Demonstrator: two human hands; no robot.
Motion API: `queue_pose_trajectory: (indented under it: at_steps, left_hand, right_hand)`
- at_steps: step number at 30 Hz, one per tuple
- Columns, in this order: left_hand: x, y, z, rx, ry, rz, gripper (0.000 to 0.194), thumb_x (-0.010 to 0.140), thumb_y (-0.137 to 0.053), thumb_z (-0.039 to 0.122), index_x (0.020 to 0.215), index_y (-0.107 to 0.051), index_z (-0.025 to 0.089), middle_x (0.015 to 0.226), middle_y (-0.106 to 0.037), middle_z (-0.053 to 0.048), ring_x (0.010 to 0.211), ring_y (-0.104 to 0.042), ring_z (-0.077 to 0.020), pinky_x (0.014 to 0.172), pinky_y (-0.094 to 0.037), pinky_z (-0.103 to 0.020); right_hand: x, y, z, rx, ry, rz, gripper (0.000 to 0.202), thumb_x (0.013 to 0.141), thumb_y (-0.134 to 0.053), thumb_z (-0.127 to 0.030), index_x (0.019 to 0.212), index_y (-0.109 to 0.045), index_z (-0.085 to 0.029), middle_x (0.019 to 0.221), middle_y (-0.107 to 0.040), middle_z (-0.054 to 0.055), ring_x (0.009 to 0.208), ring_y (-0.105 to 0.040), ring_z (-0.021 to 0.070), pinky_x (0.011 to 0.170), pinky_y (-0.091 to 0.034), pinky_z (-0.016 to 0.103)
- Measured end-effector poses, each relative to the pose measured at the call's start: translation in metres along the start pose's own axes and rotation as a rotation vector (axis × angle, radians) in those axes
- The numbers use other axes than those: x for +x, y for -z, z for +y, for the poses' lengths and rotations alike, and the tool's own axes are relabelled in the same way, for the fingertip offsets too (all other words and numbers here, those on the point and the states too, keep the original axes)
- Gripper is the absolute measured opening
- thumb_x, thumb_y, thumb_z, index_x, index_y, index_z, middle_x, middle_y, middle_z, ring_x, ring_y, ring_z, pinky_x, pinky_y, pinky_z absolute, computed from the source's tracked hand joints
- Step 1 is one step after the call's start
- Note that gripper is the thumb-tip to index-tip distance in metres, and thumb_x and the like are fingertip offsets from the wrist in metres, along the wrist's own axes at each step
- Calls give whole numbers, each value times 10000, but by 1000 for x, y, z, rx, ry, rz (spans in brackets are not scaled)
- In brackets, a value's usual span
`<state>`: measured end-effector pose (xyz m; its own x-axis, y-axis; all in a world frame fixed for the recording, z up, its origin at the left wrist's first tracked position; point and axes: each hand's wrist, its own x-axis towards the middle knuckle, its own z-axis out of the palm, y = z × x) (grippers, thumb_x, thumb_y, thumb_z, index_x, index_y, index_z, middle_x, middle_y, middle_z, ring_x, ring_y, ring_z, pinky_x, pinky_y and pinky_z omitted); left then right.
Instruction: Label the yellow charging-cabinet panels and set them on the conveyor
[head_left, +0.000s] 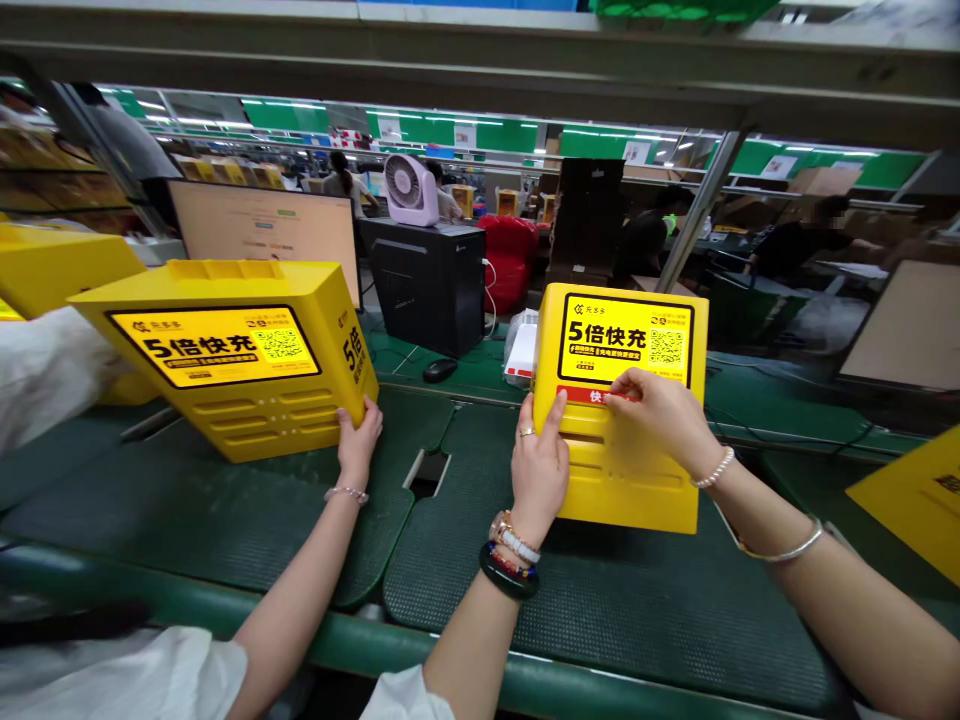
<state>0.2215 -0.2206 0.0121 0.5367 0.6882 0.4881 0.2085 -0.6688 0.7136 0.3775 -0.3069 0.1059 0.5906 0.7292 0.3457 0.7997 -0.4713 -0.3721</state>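
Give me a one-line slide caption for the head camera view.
Both hands, left hand and right hand, press a red strip onto a yellow cabinet.

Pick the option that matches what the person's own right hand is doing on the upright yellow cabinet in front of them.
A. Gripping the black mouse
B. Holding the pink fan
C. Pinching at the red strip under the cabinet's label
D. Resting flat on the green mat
C: the right hand has its fingertips on the red strip just below the label of the yellow cabinet, while the left hand steadies the cabinet's left edge.

both hands (600, 440) on yellow charger box (622, 420)
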Motion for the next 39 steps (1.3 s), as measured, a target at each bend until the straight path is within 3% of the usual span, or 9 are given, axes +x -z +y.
queue_pose_trajectory:
  at_steps: [3,5,9,13,18,23,28,39]
  left_hand:
    - [3,0,1,1,5,3,620,960,-368,132,1521,-313,391,1603,-208,-98,1459,-353,-250,1124,-430,-417]
    - [5,1,2,1,13,4,612,963,-362,141,1520,-314,392,1601,-216,-98,1454,-361,-257,1109,-445,-422]
    - [7,3,4,3,38,1,609,961,-352,144,1514,-325,399,1603,-223,-84,1425,-405,-262,1061,-485,-414]
    - [9,4,5,15,34,3,602,961,-350,153,1515,-330,387,1597,-237,-93,1397,-439,-268,1038,-494,-411]
    - [10,4,5,46,38,4,571,974,-341,190,1514,-339,375,1591,-251,-101,1361,-480,-265,966,-527,-373]
    - [11,4,5,62,21,5,573,977,-315,180,1522,-326,358,1593,-252,-105,1402,-437,-252,973,-517,-354]
    - [12,2,3,78,33,4,566,980,-313,196,1521,-324,360,1594,-250,-113,1371,-476,-260,895,-534,-335]
    - [14,1,3,60,48,8,565,975,-321,196,1511,-345,373,1597,-257,-90,1349,-499,-250,943,-534,-352]
  right_hand:
    - [-3,6,13,11,-14,0,294,822,-620,-407,1067,-623,-245,800,-673,14,692,-596,220,570,-320,308]
    - [-7,15,28,141,-32,-9,369,796,-637,-447,1100,-616,-237,845,-680,28,728,-613,230,601,-375,322]
    - [-17,36,55,468,-81,-37,369,753,-687,-529,915,-653,-200,947,-702,80,837,-644,261,684,-459,360]
    - [-23,45,66,638,-147,-36,385,732,-739,-544,810,-661,-175,854,-699,90,768,-624,238,631,-458,337]
    - [-19,31,75,721,-155,18,358,719,-746,-498,824,-679,-162,882,-696,82,806,-612,219,687,-461,332]
    - [-14,16,82,695,-141,116,367,697,-729,-474,875,-665,-159,794,-654,52,718,-560,186,639,-432,318]
    - [-14,11,81,619,-99,202,322,722,-682,-437,911,-648,-179,785,-619,25,714,-552,177,650,-442,318]
    - [-15,3,80,570,-86,288,291,740,-651,-397,948,-636,-193,764,-596,9,682,-531,162,635,-428,302]
